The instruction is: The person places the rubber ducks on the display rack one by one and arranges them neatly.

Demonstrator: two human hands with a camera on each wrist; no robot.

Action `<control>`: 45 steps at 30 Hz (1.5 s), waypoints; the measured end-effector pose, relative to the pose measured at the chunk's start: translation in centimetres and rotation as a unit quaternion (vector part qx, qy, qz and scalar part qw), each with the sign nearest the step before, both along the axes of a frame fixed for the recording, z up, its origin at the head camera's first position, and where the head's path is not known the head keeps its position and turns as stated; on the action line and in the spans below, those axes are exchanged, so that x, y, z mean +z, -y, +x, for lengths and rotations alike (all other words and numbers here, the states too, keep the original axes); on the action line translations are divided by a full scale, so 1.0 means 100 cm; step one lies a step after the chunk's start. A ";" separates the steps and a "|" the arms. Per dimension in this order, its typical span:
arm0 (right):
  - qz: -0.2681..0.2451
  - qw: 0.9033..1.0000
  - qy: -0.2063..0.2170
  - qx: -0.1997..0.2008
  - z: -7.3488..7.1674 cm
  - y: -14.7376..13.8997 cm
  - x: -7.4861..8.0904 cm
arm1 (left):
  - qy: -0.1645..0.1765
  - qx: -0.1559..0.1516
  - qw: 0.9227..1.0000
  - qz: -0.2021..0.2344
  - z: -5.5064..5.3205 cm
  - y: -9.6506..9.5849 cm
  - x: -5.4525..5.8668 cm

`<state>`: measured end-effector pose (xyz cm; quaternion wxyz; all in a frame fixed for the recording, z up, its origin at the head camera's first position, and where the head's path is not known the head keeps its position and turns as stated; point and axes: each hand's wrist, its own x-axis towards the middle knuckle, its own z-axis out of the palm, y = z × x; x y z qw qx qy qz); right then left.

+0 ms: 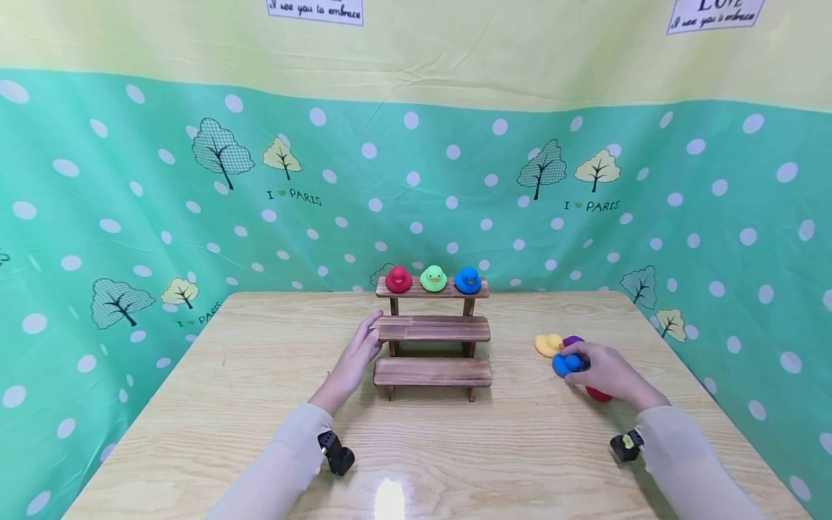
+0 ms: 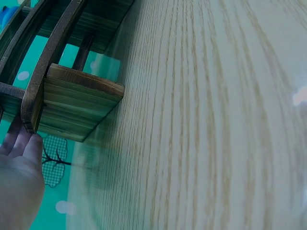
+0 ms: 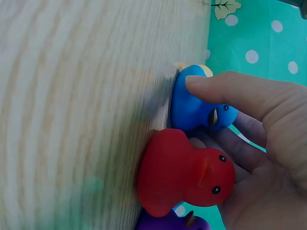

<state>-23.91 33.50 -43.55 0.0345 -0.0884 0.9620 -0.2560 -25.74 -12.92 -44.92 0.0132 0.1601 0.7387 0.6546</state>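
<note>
My right hand (image 1: 609, 372) pinches a blue rubber duck (image 1: 562, 366) at the right of the table, the thumb across its side in the right wrist view. Close by that hand is a red duck (image 3: 163, 167), with a purple duck (image 3: 158, 222) partly showing below it. A yellow duck (image 1: 548, 346) lies just beyond the blue one. My left hand (image 1: 354, 354) is at the left end of a three-step wooden rack (image 1: 432, 329), its extended fingers touching the middle step's end.
On the rack's top step sit a red duck (image 1: 399, 279), a green duck (image 1: 433, 279) and a blue duck (image 1: 468, 280). The rack stands near the back of the wooden table (image 1: 273, 404). A dotted green curtain (image 1: 416, 188) hangs behind and at both sides.
</note>
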 end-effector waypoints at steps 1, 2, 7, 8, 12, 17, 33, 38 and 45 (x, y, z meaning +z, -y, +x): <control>0.000 1.000 0.000 0.000 0.000 0.001 0.000 | -0.001 -0.001 1.000 0.001 0.000 0.000 0.000; 0.000 1.000 0.001 0.000 0.001 0.001 0.000 | 0.000 -0.001 1.000 0.002 0.000 0.000 0.000; 0.006 1.000 0.006 -0.001 0.002 0.003 0.000 | -0.002 0.001 1.000 -0.007 0.000 0.000 0.001; 0.008 1.000 0.006 0.000 0.002 0.003 0.000 | -0.002 0.001 1.000 -0.009 0.000 0.000 0.001; 0.014 1.000 0.002 0.000 0.002 0.004 -0.001 | -0.004 0.001 1.000 -0.010 0.001 0.000 0.001; 0.017 1.000 -0.009 0.005 0.001 0.003 -0.002 | -0.005 0.001 1.000 -0.011 0.000 -0.001 0.001; -0.005 1.000 -0.018 0.001 0.001 0.004 0.004 | -0.007 0.003 1.000 -0.013 0.000 0.000 0.001; -0.011 0.999 -0.038 0.002 0.001 0.009 0.007 | -0.011 0.004 1.000 -0.014 0.000 0.000 0.000; -0.036 0.996 -0.081 0.014 0.006 0.019 0.019 | -0.008 0.004 1.000 -0.016 0.000 -0.001 0.000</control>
